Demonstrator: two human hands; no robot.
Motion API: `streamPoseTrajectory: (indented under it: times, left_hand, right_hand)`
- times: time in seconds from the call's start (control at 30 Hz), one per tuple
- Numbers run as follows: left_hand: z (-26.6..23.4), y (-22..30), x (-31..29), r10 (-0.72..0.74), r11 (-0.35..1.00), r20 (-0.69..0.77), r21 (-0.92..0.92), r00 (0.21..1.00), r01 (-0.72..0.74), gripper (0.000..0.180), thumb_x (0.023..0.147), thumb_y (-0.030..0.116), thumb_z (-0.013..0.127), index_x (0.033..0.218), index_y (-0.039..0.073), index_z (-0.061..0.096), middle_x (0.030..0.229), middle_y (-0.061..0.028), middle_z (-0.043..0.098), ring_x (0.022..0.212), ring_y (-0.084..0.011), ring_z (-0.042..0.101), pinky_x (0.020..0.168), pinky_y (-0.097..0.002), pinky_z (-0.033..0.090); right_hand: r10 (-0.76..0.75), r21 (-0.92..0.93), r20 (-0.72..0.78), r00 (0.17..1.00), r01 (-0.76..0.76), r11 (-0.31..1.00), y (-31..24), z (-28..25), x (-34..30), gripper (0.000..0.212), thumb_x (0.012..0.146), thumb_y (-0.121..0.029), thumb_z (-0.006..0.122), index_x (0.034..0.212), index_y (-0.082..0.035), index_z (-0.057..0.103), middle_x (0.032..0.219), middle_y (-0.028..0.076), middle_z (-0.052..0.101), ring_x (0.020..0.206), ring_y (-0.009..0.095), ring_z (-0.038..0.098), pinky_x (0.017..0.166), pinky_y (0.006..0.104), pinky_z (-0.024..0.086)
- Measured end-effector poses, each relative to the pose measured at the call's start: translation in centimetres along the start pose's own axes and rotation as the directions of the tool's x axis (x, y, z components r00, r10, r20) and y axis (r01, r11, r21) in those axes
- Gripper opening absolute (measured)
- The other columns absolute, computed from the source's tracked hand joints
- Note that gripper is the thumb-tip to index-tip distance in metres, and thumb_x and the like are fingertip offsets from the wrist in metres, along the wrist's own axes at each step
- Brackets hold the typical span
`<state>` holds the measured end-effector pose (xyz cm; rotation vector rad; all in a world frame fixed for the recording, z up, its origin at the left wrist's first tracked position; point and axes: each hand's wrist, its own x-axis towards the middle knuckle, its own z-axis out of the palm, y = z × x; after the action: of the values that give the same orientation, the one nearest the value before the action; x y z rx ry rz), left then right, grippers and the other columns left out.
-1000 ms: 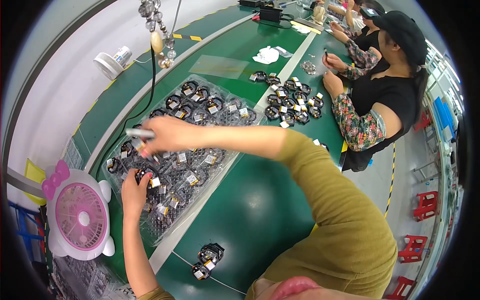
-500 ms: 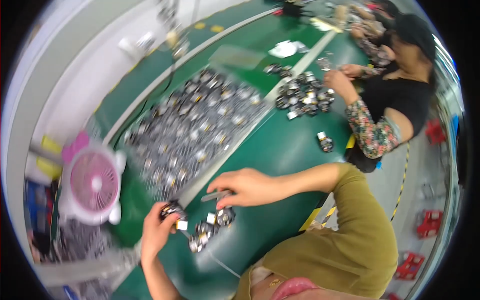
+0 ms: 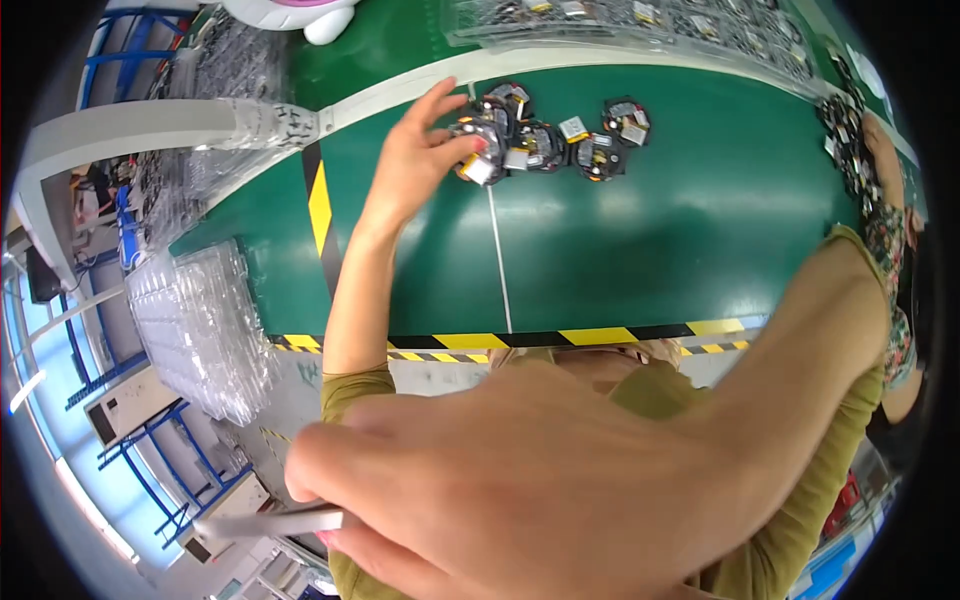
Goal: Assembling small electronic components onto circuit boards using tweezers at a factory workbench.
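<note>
Near the far edge of the green tabletop, my left hand (image 3: 415,150) pinches a round black electronic part (image 3: 485,160) with a white-and-yellow tab, thumb over it and other fingers stretched out. Several similar parts lie right against it: one behind (image 3: 513,95), one beside it (image 3: 541,147), and two farther right (image 3: 600,157) (image 3: 627,122). Large and close to the camera, my right hand (image 3: 520,480) is raised in front of my body. Its fingers are closed on a slim grey metal tool like tweezers (image 3: 270,523), whose blurred end points left.
A clear plastic tray (image 3: 640,35) of similar parts stands at the back. Stacked clear trays (image 3: 205,330) are at the left, below a pale curved frame arm (image 3: 160,125). Striped tape (image 3: 590,336) lines the near edge. At the right, another person's arm (image 3: 885,165) is beside heaped parts.
The view has swung round and down. My right hand, with the tool, has come from over the table to close before the camera. My left hand remains at the parts.
</note>
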<state>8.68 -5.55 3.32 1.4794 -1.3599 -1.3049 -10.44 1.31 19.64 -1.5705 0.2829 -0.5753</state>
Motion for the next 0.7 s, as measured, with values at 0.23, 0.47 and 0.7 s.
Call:
streamPoseTrajectory:
  times: [0.23,0.47,0.7]
  left_hand:
    - [-0.8,-1.6,-0.4,-0.081,0.943,-0.238,-0.333,0.968,-0.003,0.021,0.083,0.007,0.057,0.102,0.0,0.058,0.091,-0.0052,0.06,0.07,-0.0091,0.057,0.063,-0.0213,0.048]
    - [2.3,-0.3,-2.9,-0.127,0.799,0.04,-0.588,0.991,0.126,0.032,0.086,0.018,0.053,0.113,0.007,0.04,0.09,-0.012,0.057,0.062,-0.0203,0.06,0.051,-0.0302,0.054]
    - [6.5,-1.6,-3.3,-0.061,0.824,0.111,-0.555,0.992,0.113,0.03,0.085,0.0,0.045,0.114,0.006,0.042,0.096,-0.0082,0.055,0.073,-0.0147,0.059,0.058,-0.0268,0.054]
  right_hand:
    - [-0.513,-0.963,-0.159,0.843,-0.017,0.27,14.9,-3.7,-5.4,0.021,0.068,-0.021,0.068,0.082,-0.01,0.056,0.077,0.001,0.048,0.043,0.01,0.05,0.035,0.0238,0.04]
    - [-0.341,-0.925,-0.38,0.86,-0.351,0.147,19.1,-8.5,-8.2,0.032,0.07,-0.027,0.067,0.096,-0.01,0.059,0.096,0.006,0.051,0.05,0.018,0.056,0.043,0.0279,0.045]
    - [-0.543,-0.861,-0.425,0.724,-0.138,0.489,18.5,-7.0,-4.5,0.04,0.064,-0.017,0.072,0.102,-0.009,0.059,0.09,0.008,0.056,0.062,0.019,0.059,0.049,0.0279,0.048]
